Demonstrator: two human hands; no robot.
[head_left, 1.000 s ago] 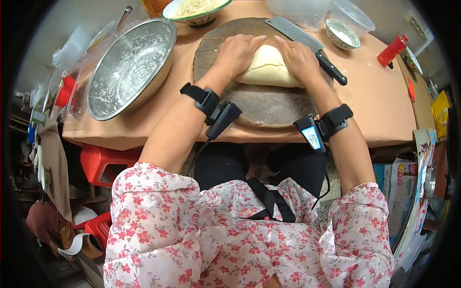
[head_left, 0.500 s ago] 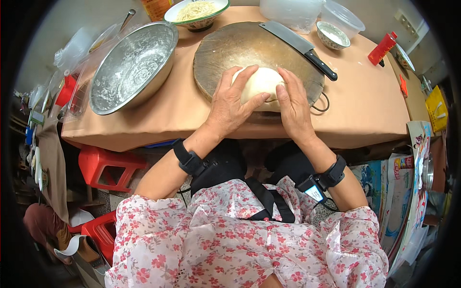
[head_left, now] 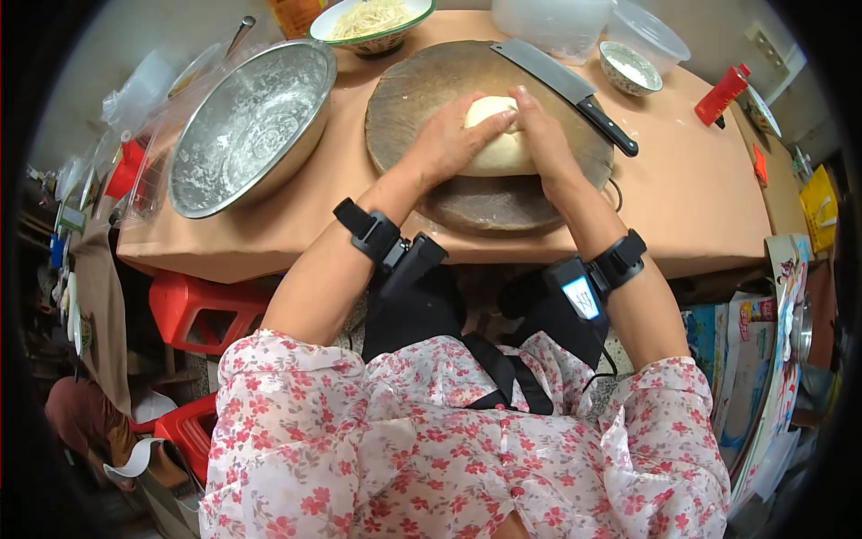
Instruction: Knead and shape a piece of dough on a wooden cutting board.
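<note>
A smooth, pale lump of dough lies on the round wooden chopping board, between my two hands. My left hand wraps round its left side, thumb across the top. On the other side my right hand grips the dough, its thumb close to the left one. The outer fingers of both hands are partly hidden behind the dough. A cleaver with a black handle rests across the board's right edge, apart from my right hand.
Left of the board, a large metal bowl dusted with flour stands tilted. Behind are a bowl of pale shreds, a small bowl of white powder and clear plastic tubs. A red bottle stands at the right.
Both hands have moved forward over the dough and closed in on it, with the thumbs now near each other. The dough looks squeezed and taller toward the near side.
</note>
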